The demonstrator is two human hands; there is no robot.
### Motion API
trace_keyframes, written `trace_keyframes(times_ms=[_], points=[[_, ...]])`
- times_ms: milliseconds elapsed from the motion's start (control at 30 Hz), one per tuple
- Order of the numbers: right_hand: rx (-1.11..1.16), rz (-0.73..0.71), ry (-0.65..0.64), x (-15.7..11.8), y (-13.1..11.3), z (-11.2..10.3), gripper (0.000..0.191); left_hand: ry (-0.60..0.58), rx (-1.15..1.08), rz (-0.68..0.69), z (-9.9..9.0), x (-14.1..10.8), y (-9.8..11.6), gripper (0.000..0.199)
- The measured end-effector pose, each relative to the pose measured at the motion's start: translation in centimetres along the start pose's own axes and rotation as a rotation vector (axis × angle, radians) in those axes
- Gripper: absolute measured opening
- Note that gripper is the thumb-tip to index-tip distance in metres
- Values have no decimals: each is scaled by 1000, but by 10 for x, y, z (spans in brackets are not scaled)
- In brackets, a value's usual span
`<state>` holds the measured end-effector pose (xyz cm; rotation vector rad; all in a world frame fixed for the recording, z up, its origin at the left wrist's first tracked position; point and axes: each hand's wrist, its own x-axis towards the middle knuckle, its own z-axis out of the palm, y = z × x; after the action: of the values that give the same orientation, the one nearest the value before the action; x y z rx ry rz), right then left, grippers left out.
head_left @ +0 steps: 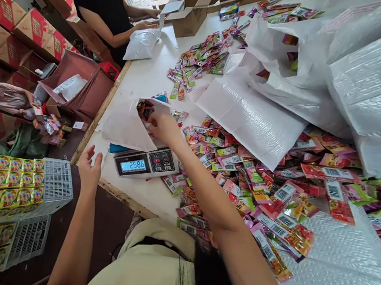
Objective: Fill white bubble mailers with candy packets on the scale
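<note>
A white mailer bag [124, 122] lies on a digital scale [147, 163], its mouth facing right with small colourful packets inside. The scale's lit display seems to read 258.6. My right hand [165, 129] reaches into the bag's mouth, fingers curled and partly hidden; what they grip cannot be made out. At the table's near left edge, my left hand [90, 165] is raised, fingers apart and holding nothing, a little left of the scale. Close to my right forearm spreads a big heap of candy-like packets [231, 161].
White bubble mailers [253, 114] lie over the heap at right. A smaller packet pile [204, 55] lies farther back. Across the table a person [100, 12] handles a white parcel [143, 43] beside a cardboard box [188, 19]. Crates [57, 184] of yellow packs stand at left.
</note>
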<state>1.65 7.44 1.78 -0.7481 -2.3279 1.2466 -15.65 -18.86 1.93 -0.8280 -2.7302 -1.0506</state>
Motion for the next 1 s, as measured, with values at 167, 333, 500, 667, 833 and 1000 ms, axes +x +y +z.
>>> trace_keyframes(times_ms=[167,333,500,667,833,1000], points=[[191,-11,78,-31,18,-35,8,12,-16,10,0,-3,3,50],[509,23,172,-81,44,-62,19,45,-14,38,-3,-3,4,50],[648,162,292,-133,58,-88,21,74,-51,73,-3,-8,5,50],[559,251,397,-169,60,-106,24,113,-92,85,-1,-6,6,47],[437,330,420,-195,65,-115,29,118,-124,118,3,-4,12,46],[289,373,425,-214,69,-120,31,110,-139,142,9,-5,20,45]])
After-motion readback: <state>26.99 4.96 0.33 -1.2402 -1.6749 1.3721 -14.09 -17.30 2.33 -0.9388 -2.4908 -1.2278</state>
